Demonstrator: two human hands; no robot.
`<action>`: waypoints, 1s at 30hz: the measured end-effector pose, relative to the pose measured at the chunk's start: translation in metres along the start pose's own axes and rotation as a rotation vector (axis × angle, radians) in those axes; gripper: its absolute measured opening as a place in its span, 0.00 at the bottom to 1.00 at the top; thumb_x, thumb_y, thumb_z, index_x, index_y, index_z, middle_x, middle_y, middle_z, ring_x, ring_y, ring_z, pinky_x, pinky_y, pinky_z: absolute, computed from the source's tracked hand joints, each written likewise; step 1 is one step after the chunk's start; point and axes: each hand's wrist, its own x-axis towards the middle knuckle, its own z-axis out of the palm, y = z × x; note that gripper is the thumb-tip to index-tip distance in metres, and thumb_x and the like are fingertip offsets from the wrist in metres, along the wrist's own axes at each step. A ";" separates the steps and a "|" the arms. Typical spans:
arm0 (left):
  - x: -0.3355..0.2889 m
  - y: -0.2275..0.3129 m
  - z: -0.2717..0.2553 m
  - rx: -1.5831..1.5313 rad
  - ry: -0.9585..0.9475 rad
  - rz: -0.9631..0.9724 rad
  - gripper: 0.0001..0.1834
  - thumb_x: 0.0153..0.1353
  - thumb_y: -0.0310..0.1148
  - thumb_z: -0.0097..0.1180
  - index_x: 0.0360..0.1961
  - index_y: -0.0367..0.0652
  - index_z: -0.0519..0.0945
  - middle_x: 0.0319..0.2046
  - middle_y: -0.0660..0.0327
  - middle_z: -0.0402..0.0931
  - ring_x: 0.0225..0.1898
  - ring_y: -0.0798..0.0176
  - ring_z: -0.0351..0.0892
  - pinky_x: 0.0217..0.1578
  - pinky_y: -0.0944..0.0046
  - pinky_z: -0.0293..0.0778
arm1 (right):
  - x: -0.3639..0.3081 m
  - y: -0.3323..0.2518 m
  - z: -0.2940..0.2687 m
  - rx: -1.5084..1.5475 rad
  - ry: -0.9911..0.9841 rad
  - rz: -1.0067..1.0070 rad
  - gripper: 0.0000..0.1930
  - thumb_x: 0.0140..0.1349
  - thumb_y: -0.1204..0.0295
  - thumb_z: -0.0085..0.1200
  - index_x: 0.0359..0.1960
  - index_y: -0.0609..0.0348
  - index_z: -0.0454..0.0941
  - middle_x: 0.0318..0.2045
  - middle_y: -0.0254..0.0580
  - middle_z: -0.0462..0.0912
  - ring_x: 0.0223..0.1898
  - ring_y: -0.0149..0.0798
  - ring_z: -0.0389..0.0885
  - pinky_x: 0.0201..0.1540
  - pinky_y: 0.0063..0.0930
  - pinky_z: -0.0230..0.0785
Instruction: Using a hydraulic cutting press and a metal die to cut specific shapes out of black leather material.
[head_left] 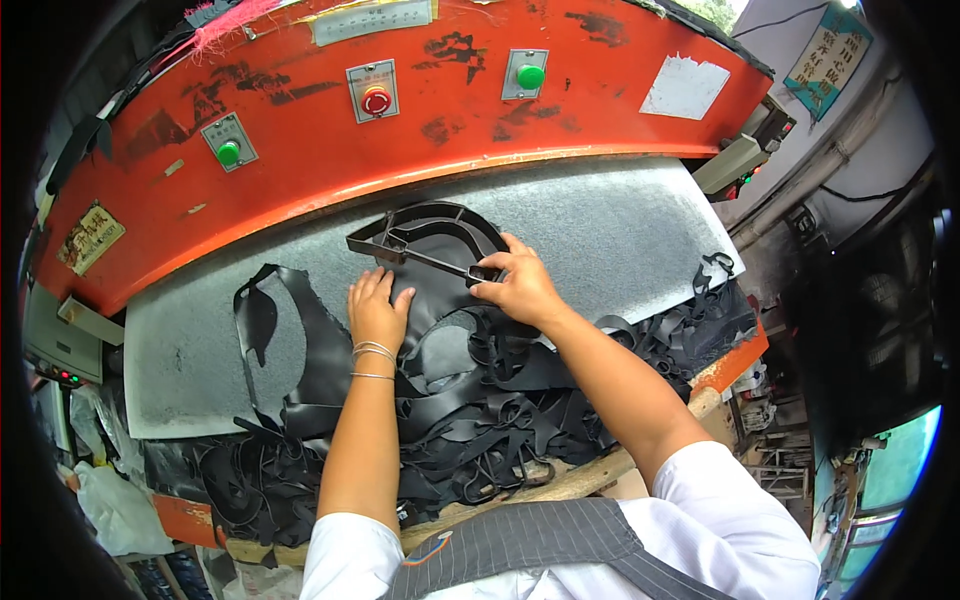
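A curved metal cutting die (432,258) with a dark steel outline stands over a sheet of black leather (425,285) on the pale cutting board (640,230). My right hand (522,284) grips the die at its right end, thumb and fingers closed on its edge. Beside the die's left end, my left hand (378,310) lies flat on the black leather with its fingers stretched out. A cut-out strip of the leather (320,330) with a large curved gap extends to the left of that hand.
Behind the board rises an orange press beam (300,130) with a red button (376,100) and green buttons (530,77) (229,152). Black leather scraps (470,440) are heaped along the near edge, above a wooden rail (560,490). A white plastic bag (120,510) hangs at lower left.
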 end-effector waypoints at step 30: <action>0.045 -0.021 -0.031 -0.183 -0.028 -0.088 0.21 0.53 0.29 0.59 0.49 0.43 0.71 0.53 0.53 0.76 0.51 0.52 0.75 0.61 0.53 0.56 | -0.060 0.044 -0.011 -0.187 0.154 -0.291 0.31 0.51 0.66 0.66 0.57 0.64 0.73 0.52 0.54 0.77 0.53 0.54 0.74 0.58 0.41 0.63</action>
